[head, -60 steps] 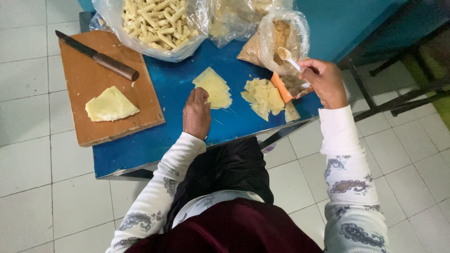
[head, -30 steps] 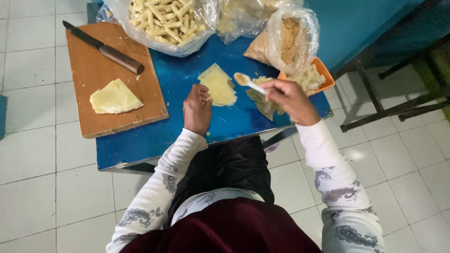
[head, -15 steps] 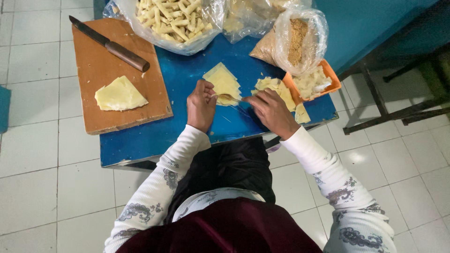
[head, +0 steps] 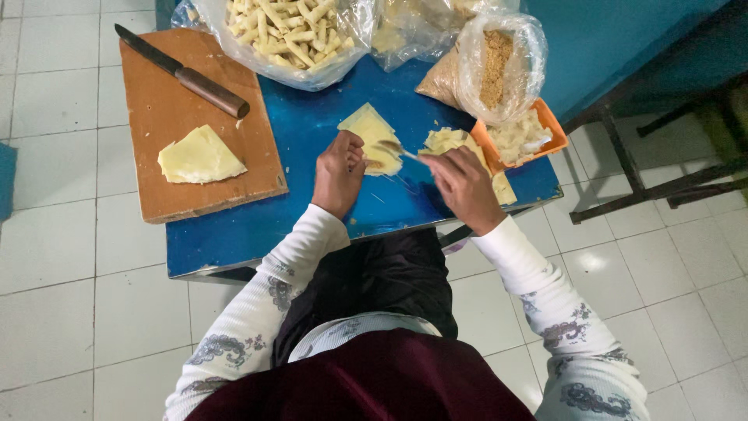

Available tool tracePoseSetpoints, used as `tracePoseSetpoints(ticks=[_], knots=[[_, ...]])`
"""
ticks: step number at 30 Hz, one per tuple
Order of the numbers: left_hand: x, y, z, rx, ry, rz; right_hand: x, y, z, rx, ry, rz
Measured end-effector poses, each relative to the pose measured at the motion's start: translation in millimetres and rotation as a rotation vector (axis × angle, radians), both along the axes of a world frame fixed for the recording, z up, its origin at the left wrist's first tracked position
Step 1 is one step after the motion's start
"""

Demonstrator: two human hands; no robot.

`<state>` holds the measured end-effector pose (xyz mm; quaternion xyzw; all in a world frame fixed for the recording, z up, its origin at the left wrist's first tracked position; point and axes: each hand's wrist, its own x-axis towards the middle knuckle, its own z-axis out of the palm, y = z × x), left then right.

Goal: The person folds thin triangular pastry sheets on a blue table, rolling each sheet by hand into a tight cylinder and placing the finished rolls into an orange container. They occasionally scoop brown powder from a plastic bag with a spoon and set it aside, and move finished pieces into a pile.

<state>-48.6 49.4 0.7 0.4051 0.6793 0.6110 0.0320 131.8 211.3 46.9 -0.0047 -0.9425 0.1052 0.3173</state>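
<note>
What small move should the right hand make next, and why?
Probably tip the spoon so the filling drops onto the wrapper: the right hand holds it right over the sheet, and the left hand pins that sheet down.

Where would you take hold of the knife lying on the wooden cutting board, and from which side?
Take the knife by its brown wooden handle, which points toward the middle of the cutting board, coming from above on the table-centre side. The dark blade runs off toward the board's far left corner, so a grip from there stays clear of the edge. The handle lies flat with bare board around it.
</note>
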Motion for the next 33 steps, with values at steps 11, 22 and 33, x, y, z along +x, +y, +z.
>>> tracePoseSetpoints(ticks=[11,22,33], knots=[[-1.1,-9.1,-0.6,-0.157,0.171,-0.069,-2.0,82.7,50.3,0.072,0.152,-0.445],[2.6,-10.4,0.6,-0.206,0.263,-0.056,-34.2,-24.1,-14.1,-0.281,-0.131,-0.165],[4.3,-8.3,-3.9,-0.176,0.334,-0.057,-44.0,-26.0,-27.4,-0.355,-0.023,-0.195]])
